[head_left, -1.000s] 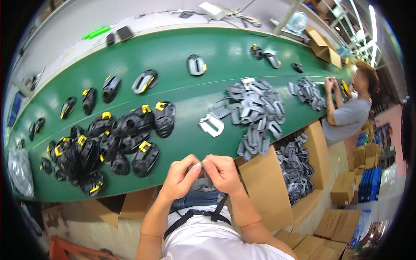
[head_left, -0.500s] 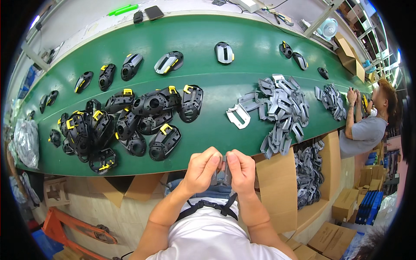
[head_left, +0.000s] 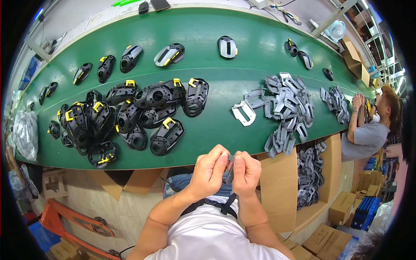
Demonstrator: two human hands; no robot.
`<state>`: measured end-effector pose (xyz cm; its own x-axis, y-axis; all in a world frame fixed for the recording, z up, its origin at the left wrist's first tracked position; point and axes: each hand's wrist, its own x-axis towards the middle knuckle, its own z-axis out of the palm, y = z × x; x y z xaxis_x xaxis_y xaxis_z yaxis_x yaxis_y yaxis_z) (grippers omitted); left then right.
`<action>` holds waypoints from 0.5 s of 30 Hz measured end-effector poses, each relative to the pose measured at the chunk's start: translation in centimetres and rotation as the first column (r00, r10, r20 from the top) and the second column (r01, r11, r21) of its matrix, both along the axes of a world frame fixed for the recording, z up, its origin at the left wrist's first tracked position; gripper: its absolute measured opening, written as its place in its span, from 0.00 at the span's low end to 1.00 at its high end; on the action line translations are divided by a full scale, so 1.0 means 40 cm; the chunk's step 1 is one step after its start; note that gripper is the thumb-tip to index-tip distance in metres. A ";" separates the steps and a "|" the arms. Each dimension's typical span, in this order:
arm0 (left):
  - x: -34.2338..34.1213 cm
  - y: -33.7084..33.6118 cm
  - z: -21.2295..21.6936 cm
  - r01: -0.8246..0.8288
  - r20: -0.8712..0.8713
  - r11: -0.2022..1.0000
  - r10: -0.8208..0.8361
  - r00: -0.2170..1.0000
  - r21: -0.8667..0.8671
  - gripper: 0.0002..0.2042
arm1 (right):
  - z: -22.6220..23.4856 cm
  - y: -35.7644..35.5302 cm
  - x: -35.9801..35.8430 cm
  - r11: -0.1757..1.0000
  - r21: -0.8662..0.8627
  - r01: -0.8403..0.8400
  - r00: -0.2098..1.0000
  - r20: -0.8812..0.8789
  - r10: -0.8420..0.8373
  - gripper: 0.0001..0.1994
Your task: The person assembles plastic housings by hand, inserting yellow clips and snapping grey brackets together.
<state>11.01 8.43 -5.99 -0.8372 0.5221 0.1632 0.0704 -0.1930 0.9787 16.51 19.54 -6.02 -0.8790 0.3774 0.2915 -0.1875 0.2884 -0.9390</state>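
Note:
Both hands pinch a small grey plastic part (head_left: pixel 230 165) between thumbs and fingers, just off the near edge of the green table (head_left: pixel 208 145). My left hand (head_left: pixel 211 170) is closed on one side of it, and my right hand (head_left: pixel 246 173) grips the other; the fingers hide much of its shape. Beyond my right hand lies a heap of grey U-shaped plastic pieces (head_left: pixel 288 102), with one paler slotted piece (head_left: pixel 244 113) beside it. To the left are piled black plastic shells (head_left: pixel 160 138) with yellow clips.
An open cardboard box of grey parts (head_left: pixel 331 173) stands by the table at right. Black-and-grey assembled pieces (head_left: pixel 227 47) are spaced along the table's far half. Another person (head_left: pixel 368 134) works at the right end. An orange pallet jack (head_left: pixel 71 216) is on the floor at left.
The grey part has turned slightly between my hands, which have shifted a little to the right in view. The table's contents also sit slightly differently because the view moved.

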 end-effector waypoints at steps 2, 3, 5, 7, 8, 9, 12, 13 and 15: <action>-0.001 0.010 -0.001 0.038 0.079 0.999 -0.039 0.996 0.025 0.12 | 0.000 0.004 0.005 1.000 0.003 0.009 1.000 -0.014 -0.009 0.11; -0.002 0.013 -0.004 0.039 0.079 0.999 -0.040 0.996 0.024 0.12 | 0.003 0.005 0.007 0.998 0.054 0.042 0.999 -0.028 -0.040 0.11; 0.000 0.022 -0.018 0.080 0.103 0.996 -0.076 0.992 -0.032 0.12 | 0.004 0.005 0.009 0.992 0.104 0.073 0.997 -0.043 -0.069 0.12; 0.010 0.028 -0.039 0.114 0.209 0.993 -0.117 0.971 0.028 0.12 | 0.001 0.005 0.009 0.926 0.375 0.039 0.970 -0.236 0.055 0.13; 0.020 0.019 -0.027 0.068 0.149 0.997 -0.074 0.986 0.044 0.12 | -0.008 0.014 0.010 0.976 0.212 0.050 0.990 -0.137 -0.021 0.14; 0.026 0.014 -0.021 0.023 0.089 0.998 -0.029 0.996 0.063 0.12 | -0.009 0.015 0.017 0.994 0.072 0.080 0.993 -0.089 -0.073 0.14; 0.027 0.020 -0.024 0.014 0.057 0.994 -0.021 0.998 0.106 0.11 | -0.017 0.013 0.009 0.998 -0.047 0.044 0.993 -0.107 -0.049 0.15; 0.026 0.019 -0.024 0.018 0.078 0.994 -0.027 0.997 0.105 0.10 | -0.021 0.013 0.010 0.997 -0.065 0.044 0.992 -0.119 -0.051 0.14; 0.025 0.013 -0.018 0.011 0.088 0.993 -0.022 0.996 0.116 0.10 | -0.023 0.006 0.011 0.995 -0.087 0.046 0.990 -0.130 -0.057 0.14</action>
<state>12.00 8.94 -6.73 -0.8424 0.5180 0.1484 -0.0200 -0.3054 0.9520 16.97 19.76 -6.92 -0.8139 0.4486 0.3692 -0.2983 0.2226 -0.9281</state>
